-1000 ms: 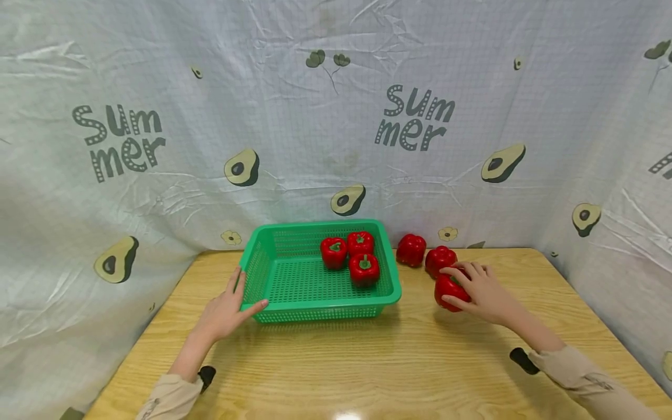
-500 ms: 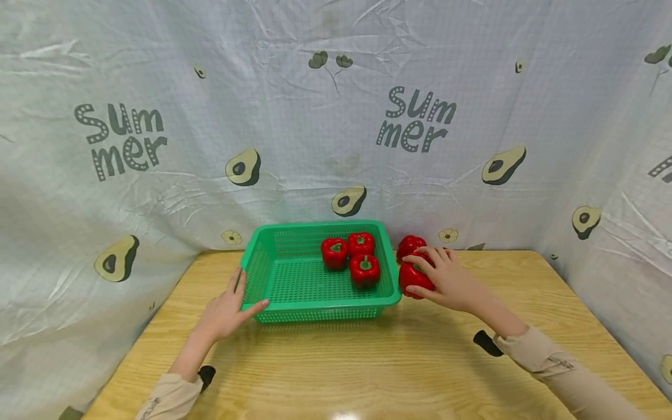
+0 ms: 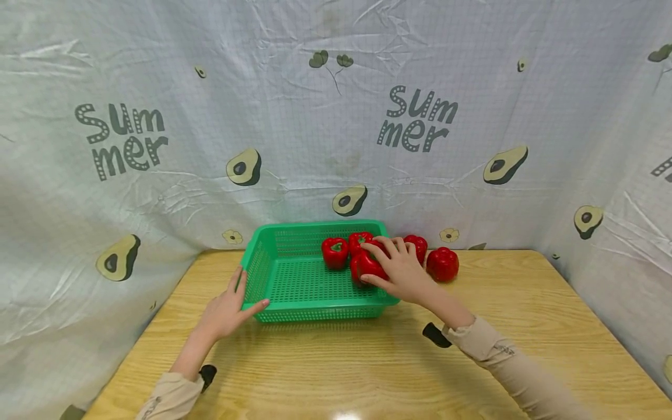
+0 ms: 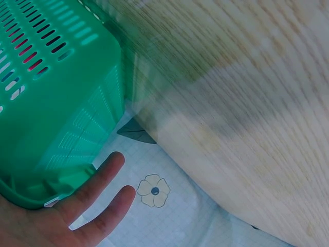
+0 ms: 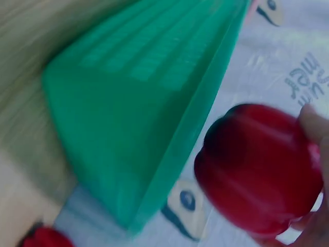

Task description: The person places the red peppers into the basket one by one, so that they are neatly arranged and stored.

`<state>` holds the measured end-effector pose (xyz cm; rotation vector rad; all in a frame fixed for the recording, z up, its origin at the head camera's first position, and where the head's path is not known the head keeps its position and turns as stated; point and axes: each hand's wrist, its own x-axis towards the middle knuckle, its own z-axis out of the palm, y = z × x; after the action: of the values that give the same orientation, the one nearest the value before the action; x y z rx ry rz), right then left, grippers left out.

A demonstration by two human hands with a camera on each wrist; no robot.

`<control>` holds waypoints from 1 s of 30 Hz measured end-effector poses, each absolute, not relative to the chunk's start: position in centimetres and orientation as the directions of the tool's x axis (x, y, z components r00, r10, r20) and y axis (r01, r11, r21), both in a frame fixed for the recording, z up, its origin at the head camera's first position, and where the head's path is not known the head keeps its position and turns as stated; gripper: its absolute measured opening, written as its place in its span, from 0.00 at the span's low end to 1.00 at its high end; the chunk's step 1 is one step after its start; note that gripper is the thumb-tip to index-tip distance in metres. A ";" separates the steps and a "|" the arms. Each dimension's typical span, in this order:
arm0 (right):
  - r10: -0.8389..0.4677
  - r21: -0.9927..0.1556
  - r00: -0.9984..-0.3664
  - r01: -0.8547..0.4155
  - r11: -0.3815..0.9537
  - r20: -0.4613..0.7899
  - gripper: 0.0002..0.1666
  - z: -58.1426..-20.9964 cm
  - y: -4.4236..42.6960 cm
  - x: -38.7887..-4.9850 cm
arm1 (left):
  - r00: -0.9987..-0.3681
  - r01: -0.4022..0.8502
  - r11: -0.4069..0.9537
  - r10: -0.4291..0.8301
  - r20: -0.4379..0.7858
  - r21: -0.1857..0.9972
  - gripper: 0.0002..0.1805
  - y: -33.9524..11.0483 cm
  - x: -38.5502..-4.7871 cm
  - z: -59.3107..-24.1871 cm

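My left hand (image 3: 223, 311) rests with spread fingers on the left end of the green basket (image 3: 315, 304); in the left wrist view the hand (image 4: 77, 218) lies at the basket's rim (image 4: 31, 198). My right hand (image 3: 406, 275) grips a red bell pepper (image 3: 366, 266) over the basket's right part. In the right wrist view, fingers curl round that pepper (image 5: 257, 167), beside the green basket wall (image 5: 113, 128). Inside the basket a pepper (image 3: 334, 253) and another behind it (image 3: 359, 240) are visible. The held pepper hides what lies under it.
Right of the basket, a red pepper (image 3: 443, 264) stands on the wooden table (image 3: 336, 361), and another (image 3: 417, 246) is partly behind my right hand. A patterned white sheet (image 3: 294, 146) hangs behind the table and at its sides.
My right hand has carried the held pepper leftward from the table, past the basket's right rim, to above the basket. The left hand has stayed in place.
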<state>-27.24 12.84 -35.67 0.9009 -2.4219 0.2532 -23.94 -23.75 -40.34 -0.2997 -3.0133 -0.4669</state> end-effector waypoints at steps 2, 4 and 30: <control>-0.513 -0.020 -0.663 -0.622 0.783 0.545 0.35 -35.9 11.7 -27.3 | -0.977 0.206 0.933 0.181 0.110 0.294 0.52 -23.7 -23.9 -40.2; -0.485 -0.043 -0.689 -0.597 0.801 0.539 0.34 -36.3 10.6 -27.4 | -0.977 0.208 0.932 0.183 0.113 0.295 0.52 -23.6 -24.0 -40.2; -0.472 -0.118 -0.825 -0.526 0.842 0.310 0.32 -39.9 3.7 -30.8 | -0.979 0.198 0.934 0.171 0.115 0.297 0.51 -23.7 -24.1 -40.3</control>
<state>-30.80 3.74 -39.87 0.7610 -2.7522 0.2881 -24.09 -23.72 -40.33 -0.2867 -3.0036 -0.4747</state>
